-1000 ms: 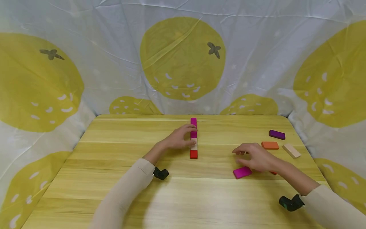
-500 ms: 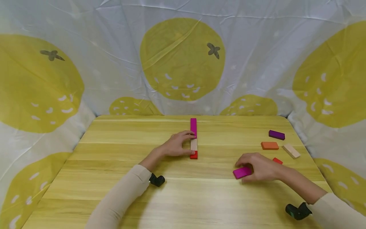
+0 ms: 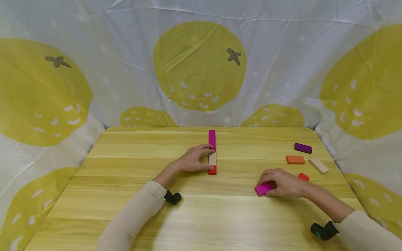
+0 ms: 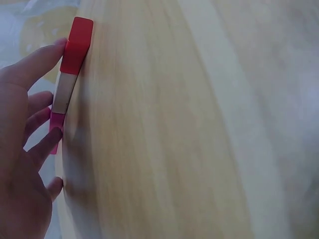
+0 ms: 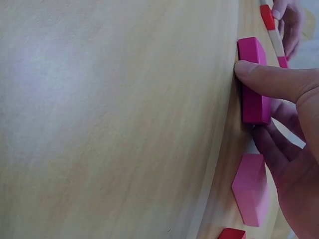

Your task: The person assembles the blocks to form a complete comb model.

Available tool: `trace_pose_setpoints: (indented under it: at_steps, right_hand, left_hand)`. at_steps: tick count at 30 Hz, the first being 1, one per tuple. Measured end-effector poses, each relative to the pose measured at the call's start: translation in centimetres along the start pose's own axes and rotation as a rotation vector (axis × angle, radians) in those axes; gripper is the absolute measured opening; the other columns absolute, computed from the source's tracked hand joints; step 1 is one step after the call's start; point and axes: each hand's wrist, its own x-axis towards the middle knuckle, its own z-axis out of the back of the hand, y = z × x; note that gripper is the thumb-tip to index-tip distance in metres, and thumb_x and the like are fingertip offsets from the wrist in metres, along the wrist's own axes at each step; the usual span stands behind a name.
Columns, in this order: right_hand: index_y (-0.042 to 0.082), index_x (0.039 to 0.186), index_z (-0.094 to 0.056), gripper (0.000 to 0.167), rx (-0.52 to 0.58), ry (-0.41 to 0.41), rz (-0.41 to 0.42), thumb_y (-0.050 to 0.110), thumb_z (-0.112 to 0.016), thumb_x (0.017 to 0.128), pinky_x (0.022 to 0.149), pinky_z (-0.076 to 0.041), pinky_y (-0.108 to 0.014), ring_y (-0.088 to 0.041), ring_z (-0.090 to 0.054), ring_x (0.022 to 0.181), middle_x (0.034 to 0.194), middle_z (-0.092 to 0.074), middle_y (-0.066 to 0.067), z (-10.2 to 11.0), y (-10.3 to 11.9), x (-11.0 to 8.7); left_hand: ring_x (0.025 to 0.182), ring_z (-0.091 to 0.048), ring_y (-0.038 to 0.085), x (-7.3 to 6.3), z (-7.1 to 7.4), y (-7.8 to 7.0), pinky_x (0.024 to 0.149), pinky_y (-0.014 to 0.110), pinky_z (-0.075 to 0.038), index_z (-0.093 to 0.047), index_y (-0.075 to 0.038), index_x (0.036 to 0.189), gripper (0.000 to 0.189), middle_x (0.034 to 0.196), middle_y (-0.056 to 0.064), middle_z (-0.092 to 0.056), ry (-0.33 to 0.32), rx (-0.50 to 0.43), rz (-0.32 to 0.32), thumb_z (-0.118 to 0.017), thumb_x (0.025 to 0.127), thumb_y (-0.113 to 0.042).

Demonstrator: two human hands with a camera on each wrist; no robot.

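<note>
A straight row of flat blocks runs away from me mid-table: a red block (image 3: 212,170) at the near end, a pale wooden block (image 3: 212,159), then a magenta stretch (image 3: 212,138). My left hand (image 3: 194,158) rests along the row's left side, fairly straight-fingered. Its thumb touches the red block (image 4: 77,46), and its fingers reach the magenta part (image 4: 56,122). To the right, my right hand (image 3: 284,183) pinches a loose magenta block (image 3: 263,189) lying on the table, thumb on the near side (image 5: 255,102), fingers on the far side. A pink block (image 5: 251,190) lies beside that hand, hidden in the head view.
Loose blocks lie at the right: purple (image 3: 303,148), orange (image 3: 295,160), pale wooden (image 3: 318,165) and red (image 3: 303,177), the last partly behind the right hand. A patterned cloth (image 3: 276,69) hangs along the wooden table's (image 3: 141,139) back edge and sides.
My right hand has come down onto the magenta block and closed its thumb and fingers on it. My left hand has slid nearer along the row, its thumb now at the red block.
</note>
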Motion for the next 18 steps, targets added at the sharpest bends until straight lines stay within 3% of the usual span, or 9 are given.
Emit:
trace_pose_setpoints:
  at_steps: [7, 18]
  right_hand:
    - [0.020, 0.111, -0.077, 0.024, -0.020, 0.017, -0.026, 0.017, -0.085, 0.088, 0.081, -0.054, -0.031, -0.006, -0.060, 0.095, 0.110, -0.064, 0.013, 0.0, 0.8, 1.4]
    - [0.017, 0.109, -0.075, 0.023, 0.007, -0.064, -0.011, 0.024, -0.085, 0.089, 0.077, -0.052, -0.028, -0.006, -0.058, 0.089, 0.104, -0.066, 0.011, -1.8, 3.2, 6.5]
  left_hand:
    - [0.144, -0.042, 0.029, 0.0, 0.1, 0.0, 0.115, 0.056, -0.028, -0.057, -0.009, 0.148, 0.069, 0.157, 0.007, -0.043, 0.005, -0.014, -0.004, -0.077, 0.092, -0.045]
    - [0.144, -0.041, 0.028, 0.1, 0.1, 0.1, 0.116, 0.055, -0.027, -0.057, -0.011, 0.148, 0.070, 0.157, 0.006, -0.043, -0.004, -0.018, -0.012, -0.078, 0.091, -0.045]
